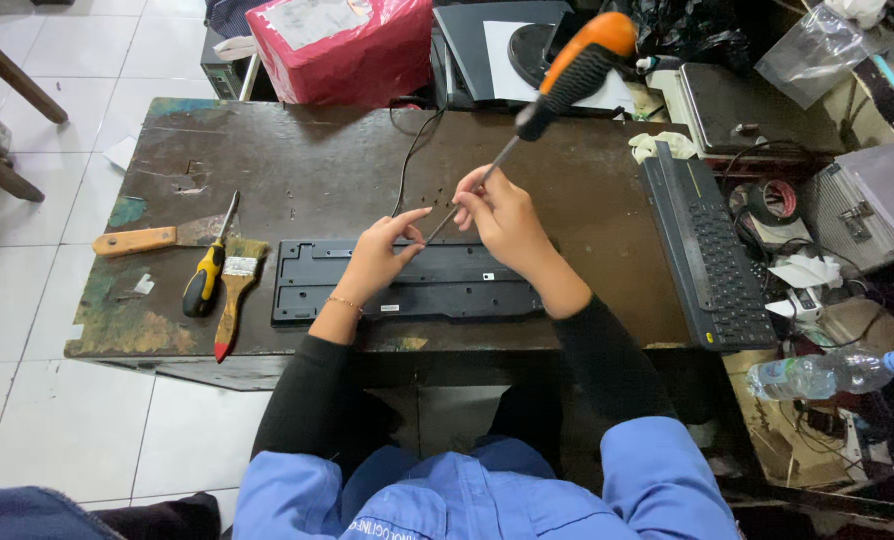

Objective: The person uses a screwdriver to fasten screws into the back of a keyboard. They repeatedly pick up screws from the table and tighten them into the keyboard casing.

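Both hands — left hand (382,250), right hand (502,215) — pinch the screwdriver (557,90) shaft above the keyboard (407,285).

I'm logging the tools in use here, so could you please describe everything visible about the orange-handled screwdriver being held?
The screwdriver has a thick orange handle with a black ribbed grip, seemingly plastic and rubber, and a thin grey metal shaft. It slants from upper right, handle toward the camera, down to lower left above the upturned black keyboard. The right hand pinches the shaft low down; the left hand meets it near the tip, which is hidden.
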